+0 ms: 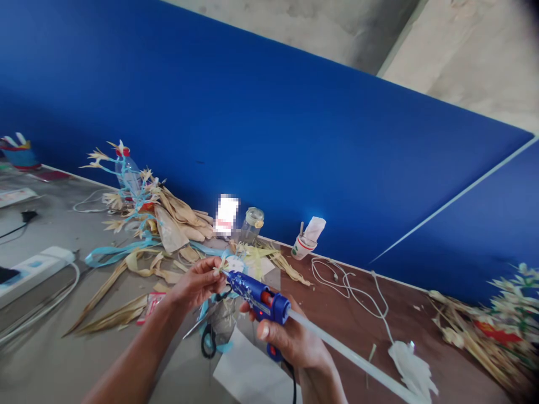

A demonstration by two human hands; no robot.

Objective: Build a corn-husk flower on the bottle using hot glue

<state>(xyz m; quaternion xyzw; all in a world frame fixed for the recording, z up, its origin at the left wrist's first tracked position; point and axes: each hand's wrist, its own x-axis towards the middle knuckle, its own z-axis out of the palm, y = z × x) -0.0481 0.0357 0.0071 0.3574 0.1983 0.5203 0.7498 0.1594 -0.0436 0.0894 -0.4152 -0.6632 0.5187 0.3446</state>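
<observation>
My right hand (pixel 295 336) is wrapped round a blue hot glue gun (pixel 255 292); a small red light glows on its side. A long translucent glue stick (pixel 349 350) sticks out of its back end. My left hand (pixel 200 286) pinches a small pale husk piece (pixel 223 264), mostly hidden by the fingers, right at the gun's nozzle. Below the hands lie scissors (pixel 208 339) with dark handles, partly covered, and a white sheet of paper (pixel 248 367). Strips of dry corn husk (pixel 113 314) are spread left of my left hand.
A clear bottle (pixel 128 174) stands behind blue-wrapped stems with husk flowers (pixel 141 202). Along the blue partition (pixel 295 123) are a glass jar (pixel 252 224), a white cup (pixel 303 247) and a coiled white cable (pixel 349 283). A power strip (pixel 37 272) lies left; more husk flowers (pixel 514 303) lie right.
</observation>
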